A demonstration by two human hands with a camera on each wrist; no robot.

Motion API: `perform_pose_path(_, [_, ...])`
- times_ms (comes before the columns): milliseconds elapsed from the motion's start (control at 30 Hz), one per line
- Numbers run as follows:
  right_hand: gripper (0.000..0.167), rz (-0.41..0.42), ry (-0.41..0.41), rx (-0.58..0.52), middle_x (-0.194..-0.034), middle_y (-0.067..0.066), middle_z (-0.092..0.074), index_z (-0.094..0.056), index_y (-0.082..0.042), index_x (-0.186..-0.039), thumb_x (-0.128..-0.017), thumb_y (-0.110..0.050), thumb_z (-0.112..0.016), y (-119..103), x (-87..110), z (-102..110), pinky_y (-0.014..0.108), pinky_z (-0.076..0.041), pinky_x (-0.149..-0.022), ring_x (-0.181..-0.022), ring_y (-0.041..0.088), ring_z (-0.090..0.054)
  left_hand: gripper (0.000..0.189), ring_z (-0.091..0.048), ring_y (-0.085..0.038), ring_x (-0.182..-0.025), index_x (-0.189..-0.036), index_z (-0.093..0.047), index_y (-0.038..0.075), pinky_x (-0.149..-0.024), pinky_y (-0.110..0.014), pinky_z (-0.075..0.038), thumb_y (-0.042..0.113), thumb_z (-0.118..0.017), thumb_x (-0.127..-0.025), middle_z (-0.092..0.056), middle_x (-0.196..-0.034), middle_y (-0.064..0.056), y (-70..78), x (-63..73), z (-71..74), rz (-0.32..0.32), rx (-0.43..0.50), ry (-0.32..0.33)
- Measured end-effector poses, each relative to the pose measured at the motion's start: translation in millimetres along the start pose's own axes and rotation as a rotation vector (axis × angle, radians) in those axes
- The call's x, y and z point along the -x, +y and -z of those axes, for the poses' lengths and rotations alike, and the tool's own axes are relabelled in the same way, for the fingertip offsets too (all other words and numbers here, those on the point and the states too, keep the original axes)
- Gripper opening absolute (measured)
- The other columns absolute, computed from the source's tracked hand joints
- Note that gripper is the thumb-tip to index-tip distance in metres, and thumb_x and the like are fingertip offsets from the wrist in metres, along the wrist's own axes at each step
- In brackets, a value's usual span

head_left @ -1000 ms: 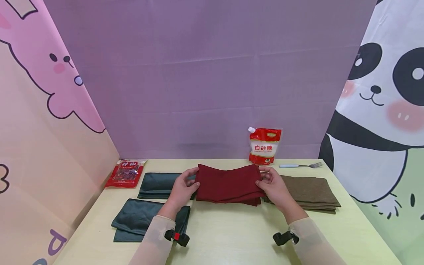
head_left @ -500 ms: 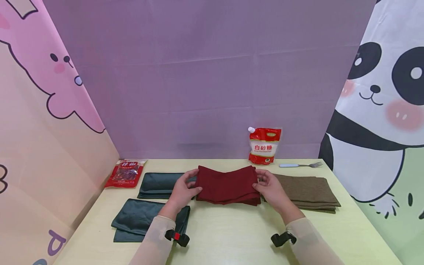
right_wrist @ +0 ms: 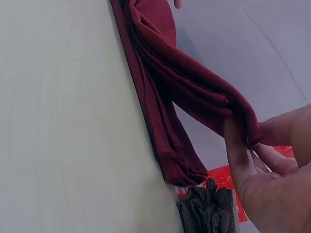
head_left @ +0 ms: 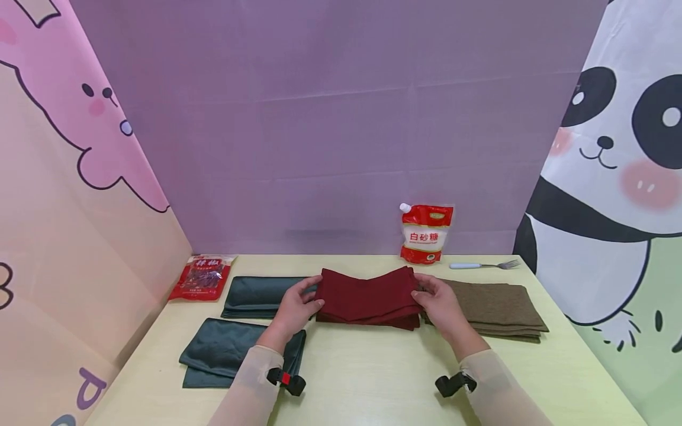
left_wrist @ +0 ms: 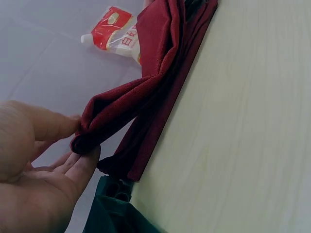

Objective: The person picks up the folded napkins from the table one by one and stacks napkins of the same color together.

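Observation:
A folded dark red cloth (head_left: 367, 296) hangs between my two hands in the middle of the head view, its centre sagging. My left hand (head_left: 292, 307) pinches its left end between thumb and fingers. At the other end my right hand (head_left: 441, 305) pinches the folded layers. Beneath lies another folded red cloth (right_wrist: 167, 150) on the table. Both wrist views show the held ends raised off it, while the middle seems to touch it. Folded dark teal cloths (head_left: 261, 296) lie by my left hand, and a stack of folded brown cloths (head_left: 501, 307) by my right.
Another folded teal cloth (head_left: 224, 352) lies nearer, partly behind my left forearm. A red packet (head_left: 203, 278) rests at the back left. Toward the back right stand a red-and-white spouted sugar pouch (head_left: 426, 235) and a fork (head_left: 483, 265) lying flat. A purple backdrop (head_left: 330, 130) closes the rear.
My right hand has shifted slightly to the left. The held red cloth's upper edge sags a little lower in the middle. Both hands keep their hold.

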State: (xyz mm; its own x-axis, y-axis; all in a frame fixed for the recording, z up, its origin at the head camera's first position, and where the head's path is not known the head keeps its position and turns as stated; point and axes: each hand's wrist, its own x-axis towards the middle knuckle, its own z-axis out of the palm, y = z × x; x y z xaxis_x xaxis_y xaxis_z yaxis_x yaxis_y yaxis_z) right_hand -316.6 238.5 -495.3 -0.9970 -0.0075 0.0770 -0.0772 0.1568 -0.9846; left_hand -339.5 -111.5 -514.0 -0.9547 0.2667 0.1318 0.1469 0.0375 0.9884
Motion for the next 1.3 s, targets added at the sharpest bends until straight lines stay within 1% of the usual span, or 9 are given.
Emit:
perform_pose_path(100, [0.053,-0.001,-0.001,0.013,-0.156,0.028,-0.043,-0.041,0.006,-0.155,-0.105,-0.001,-0.057,1.1,-0.4,1.0,0.012,-0.05,-0.089,-0.132,0.035,-0.054,0.063,-0.059,-0.039,-0.131,-0.158,-0.044,0.007,-0.095,-0.04,-0.059,-0.007,-0.063,-0.101,-0.053,-0.148,-0.027,0.4,0.0,-0.8,0.01,0.0,-0.014])
perform_pose_path(200, [0.053,0.003,-0.009,0.031,-0.155,0.029,-0.044,-0.04,0.007,-0.156,-0.106,-0.001,-0.056,3.1,-0.9,1.2,0.014,-0.052,-0.088,-0.129,0.034,-0.057,0.062,-0.057,-0.039,-0.134,-0.158,-0.045,0.008,-0.095,-0.039,-0.059,-0.008,-0.063,-0.101,-0.052,-0.149,-0.027,0.0,0.5,-1.6,0.014,-0.01,-0.009])
perform_pose_path(400, [0.05,0.025,-0.006,0.084,-0.149,0.03,-0.049,-0.041,0.009,-0.153,-0.105,0.003,-0.053,7.5,-2.1,1.9,0.019,-0.055,-0.085,-0.121,0.033,-0.061,0.058,-0.045,-0.041,-0.145,-0.155,-0.05,0.008,-0.1,-0.041,-0.056,-0.009,-0.062,-0.101,-0.046,-0.157,-0.022,-3.1,0.0,-2.5,0.017,-0.04,0.006])
perform_pose_path(533, [0.049,0.035,0.001,0.119,-0.148,0.031,-0.05,-0.043,0.01,-0.152,-0.104,0.005,-0.053,9.1,-2.8,2.3,0.018,-0.055,-0.084,-0.122,0.035,-0.06,0.059,-0.038,-0.041,-0.15,-0.156,-0.049,0.008,-0.104,-0.043,-0.053,-0.008,-0.062,-0.101,-0.042,-0.161,-0.02,-3.2,-1.0,-3.1,0.018,-0.068,0.008])
perform_pose_path(767, [0.049,0.037,0.017,0.181,-0.146,0.031,-0.053,-0.045,0.008,-0.152,-0.104,0.005,-0.054,4.8,-1.9,3.0,0.021,-0.056,-0.084,-0.127,0.04,-0.059,0.06,-0.036,-0.037,-0.152,-0.158,-0.044,0.005,-0.113,-0.046,-0.043,-0.007,-0.061,-0.102,-0.041,-0.163,-0.019,2.3,0.7,-5.5,0.002,-0.117,-0.004])
perform_pose_path(833, [0.049,0.037,0.02,0.212,-0.146,0.03,-0.054,-0.046,0.008,-0.152,-0.104,0.004,-0.056,3.2,-1.4,3.3,0.023,-0.056,-0.087,-0.128,0.041,-0.058,0.06,-0.035,-0.037,-0.152,-0.159,-0.043,0.005,-0.115,-0.048,-0.04,-0.007,-0.061,-0.102,-0.04,-0.163,-0.019,2.7,1.4,-5.7,-0.001,-0.132,-0.003])
perform_pose_path(967, [0.049,0.031,0.01,0.27,-0.148,0.029,-0.053,-0.047,0.006,-0.152,-0.104,0.001,-0.057,2.3,-1.5,4.1,0.036,-0.055,-0.099,-0.133,0.042,-0.055,0.06,-0.035,-0.037,-0.152,-0.159,-0.043,0.004,-0.116,-0.048,-0.039,-0.005,-0.062,-0.102,-0.04,-0.163,-0.019,0.9,1.4,-5.4,-0.003,-0.159,-0.001])
perform_pose_path(1100, [0.05,0.035,-0.016,0.287,-0.152,0.03,-0.049,-0.044,0.007,-0.153,-0.105,0.002,-0.055,1.1,-1.5,4.8,0.049,-0.049,-0.109,-0.14,0.042,-0.049,0.058,-0.034,-0.036,-0.153,-0.158,-0.043,0.003,-0.117,-0.048,-0.038,-0.002,-0.062,-0.103,-0.04,-0.163,-0.018,-0.7,0.7,-5.2,-0.005,-0.184,0.001])
perform_pose_path(1300, [0.052,0.033,-0.04,0.276,-0.155,0.033,-0.044,-0.04,0.012,-0.154,-0.104,0.004,-0.051,-1.3,-1.1,4.9,0.052,-0.04,-0.115,-0.146,0.044,-0.041,0.057,-0.034,-0.038,-0.152,-0.157,-0.044,0.001,-0.118,-0.05,-0.037,0.0,-0.062,-0.104,-0.041,-0.162,-0.02,-0.6,0.6,-6.0,-0.011,-0.206,-0.01])
